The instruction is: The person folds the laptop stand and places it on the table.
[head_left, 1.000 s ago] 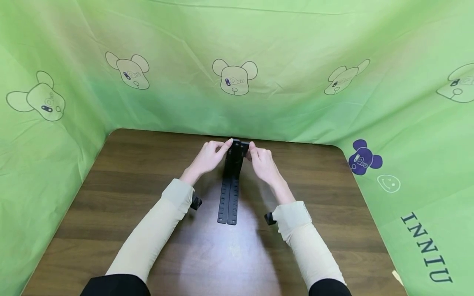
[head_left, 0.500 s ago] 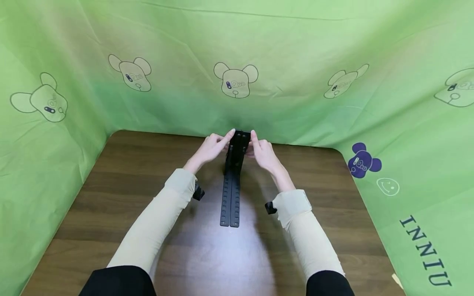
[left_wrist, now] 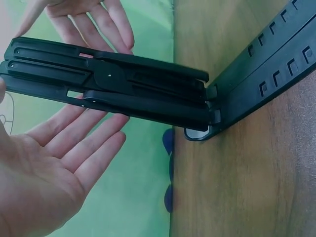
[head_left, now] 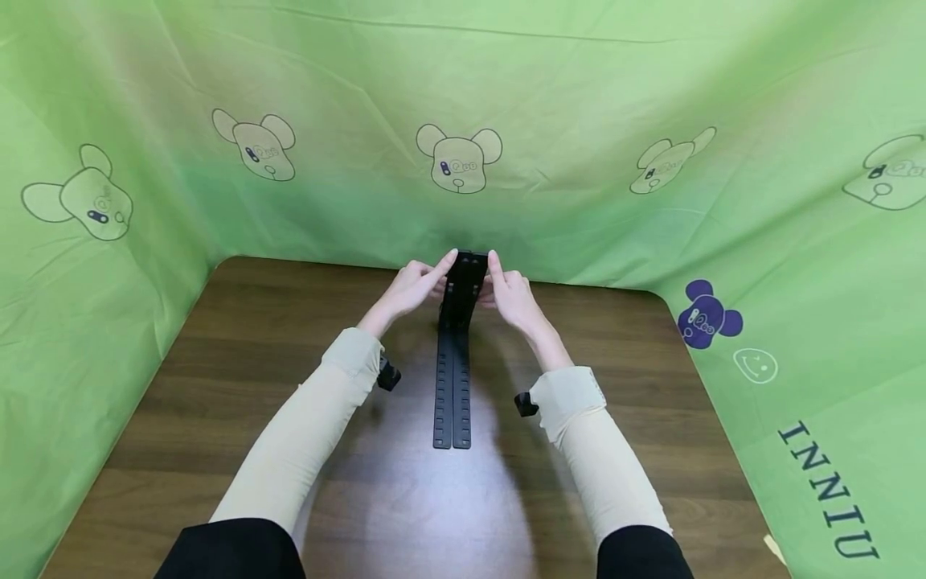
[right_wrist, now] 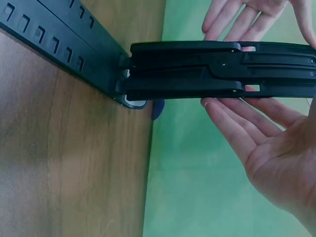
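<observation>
A black folding laptop stand [head_left: 464, 296] is near the table's back edge. Its two narrow, notched strips [head_left: 452, 402] lie side by side along the wood towards me, while the other section rises from a hinge at their far end. My left hand [head_left: 414, 289] holds the raised section's left edge, thumb near the top and fingers behind. On the opposite edge my right hand [head_left: 515, 304] holds it the same way. The left wrist view shows the left hand's fingers [left_wrist: 94, 133] against the stand; the right wrist view shows the right hand's fingers [right_wrist: 237, 121] likewise.
The brown wooden table [head_left: 217, 418] ends just behind the stand. A green cloth [head_left: 564, 201] with printed bear heads hangs around the back and sides. A small pale piece [head_left: 775, 549] shows at the table's right edge.
Both hands have raised the stand's upper section, so its top sits higher. The notched strips have swung slightly and now lie straighter. Most of this happened in the first half second.
</observation>
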Available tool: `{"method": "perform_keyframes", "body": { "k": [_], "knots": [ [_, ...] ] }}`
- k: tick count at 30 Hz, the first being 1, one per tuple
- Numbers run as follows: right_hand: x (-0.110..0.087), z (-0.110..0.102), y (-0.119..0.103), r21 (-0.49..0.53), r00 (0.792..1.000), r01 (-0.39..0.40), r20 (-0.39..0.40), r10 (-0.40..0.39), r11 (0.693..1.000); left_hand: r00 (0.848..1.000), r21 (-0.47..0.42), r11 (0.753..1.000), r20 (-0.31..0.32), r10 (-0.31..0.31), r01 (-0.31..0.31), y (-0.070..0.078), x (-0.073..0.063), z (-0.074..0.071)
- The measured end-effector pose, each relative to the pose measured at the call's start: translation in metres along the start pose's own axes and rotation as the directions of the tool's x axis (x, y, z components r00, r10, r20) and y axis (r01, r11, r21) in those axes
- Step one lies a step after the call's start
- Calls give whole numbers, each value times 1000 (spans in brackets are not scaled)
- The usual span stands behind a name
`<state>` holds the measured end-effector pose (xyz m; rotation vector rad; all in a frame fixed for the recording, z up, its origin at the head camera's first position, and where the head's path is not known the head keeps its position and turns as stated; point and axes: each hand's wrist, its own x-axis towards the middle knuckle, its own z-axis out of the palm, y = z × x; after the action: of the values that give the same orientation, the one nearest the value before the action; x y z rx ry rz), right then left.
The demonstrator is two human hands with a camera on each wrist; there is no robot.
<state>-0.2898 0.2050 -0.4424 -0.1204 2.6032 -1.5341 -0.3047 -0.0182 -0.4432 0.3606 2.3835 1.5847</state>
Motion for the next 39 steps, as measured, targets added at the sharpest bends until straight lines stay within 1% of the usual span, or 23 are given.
{"method": "perform_keyframes", "body": {
  "k": [2,3,5,6,8,9,10,12,14,16,18,20,23,27,29,32,33,35,37,39],
  "knots": [
    [6,0,10,15,1000,3,5,-3,1000,1000,-1,1000,-10,3,-3,-3,0,2],
    [9,0,17,0,1000,5,-2,-5,1000,1000,-2,1000,-16,7,-7,-5,0,3],
    [23,-2,46,-26,998,60,-35,-60,998,999,-3,1000,-29,24,-24,-9,-1,5],
    [26,-2,53,-44,996,70,-48,-72,997,999,-2,999,-34,38,-38,-12,-1,7],
    [26,-1,63,-48,992,106,-63,-109,993,997,-7,998,-43,70,-70,-17,-3,9],
    [23,0,65,-37,990,127,-65,-129,991,995,-12,996,-44,85,-86,-20,-4,10],
    [19,0,64,-3,987,151,-57,-151,989,994,-21,995,-45,100,-101,-22,-4,10],
    [3,3,48,76,989,146,-13,-145,986,992,-36,992,-45,121,-122,-28,-4,11],
    [-4,2,46,144,987,155,27,-160,977,991,-53,990,-42,127,-129,-35,-4,10],
    [-8,1,46,178,988,133,59,-145,975,992,-61,990,-36,124,-126,-41,-3,10],
    [-9,1,51,188,989,106,83,-123,977,993,-65,991,-23,119,-120,-46,-1,10],
    [-9,2,55,207,992,73,91,-93,976,993,-73,991,1,115,-114,-50,0,10],
    [-7,3,59,266,994,17,101,-45,964,993,-72,991,29,113,-110,-52,3,12],
    [-2,4,62,359,993,-61,113,21,931,993,-72,992,42,110,-106,-51,5,14],
    [1,5,62,409,991,-98,121,52,907,994,-85,991,43,105,-101,-50,6,16],
    [5,7,61,507,988,-134,137,74,851,994,-170,982,54,91,-81,-48,8,18],
    [6,8,60,539,987,-143,142,78,830,995,-204,977,57,83,-70,-47,8,19],
    [7,9,58,582,985,-155,149,83,798,996,-273,961,64,63,-44,-46,9,20],
    [8,10,57,607,985,-165,145,96,777,997,-315,949,66,45,-22,-45,10,20],
    [8,11,56,620,984,-175,140,112,764,997,-345,939,69,26,-1,-45,10,20]
  ]
}}
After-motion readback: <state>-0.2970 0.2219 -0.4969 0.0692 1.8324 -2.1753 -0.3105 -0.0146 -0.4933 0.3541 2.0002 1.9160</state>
